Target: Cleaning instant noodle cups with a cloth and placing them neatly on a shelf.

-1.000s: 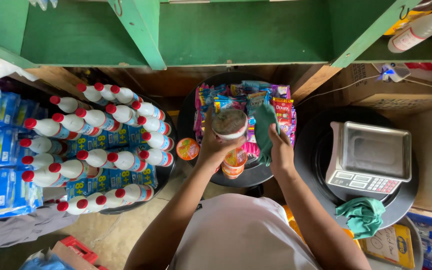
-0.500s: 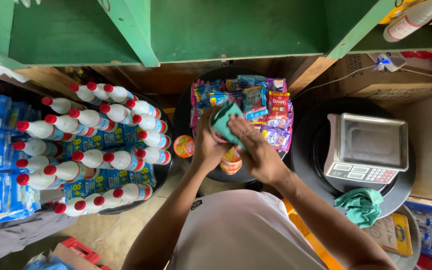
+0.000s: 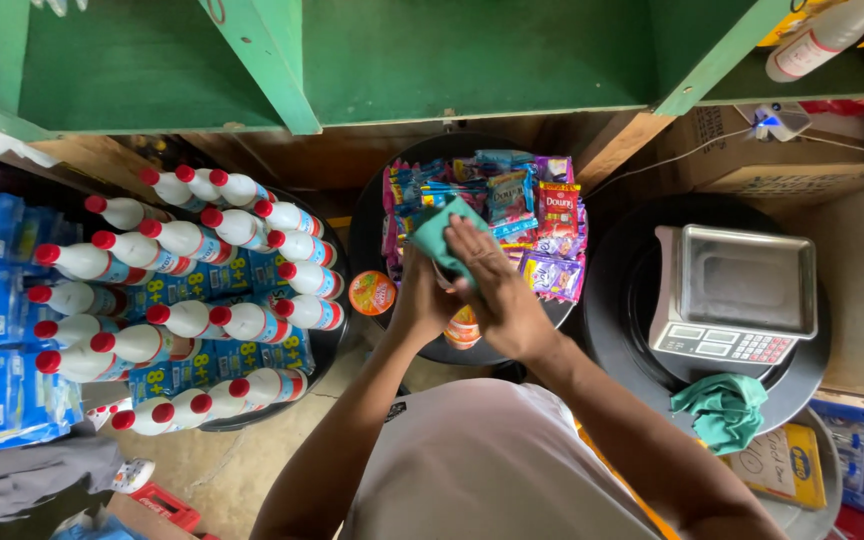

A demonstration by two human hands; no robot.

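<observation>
Your right hand (image 3: 497,290) presses a green cloth (image 3: 440,232) on the jar (image 3: 462,325) your left hand (image 3: 422,300) grips; snack packets (image 3: 542,215) at 1 o'clock.

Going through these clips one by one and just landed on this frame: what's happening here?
A person stands over a black round tray of bright snack packets. Their left hand grips a small jar, mostly hidden, while the right hand presses a teal cloth over its top. To the left lie white bottles with red caps; to the right a digital scale sits with a second green cloth below it. An orange-lidded tub is beside the tray.
</observation>
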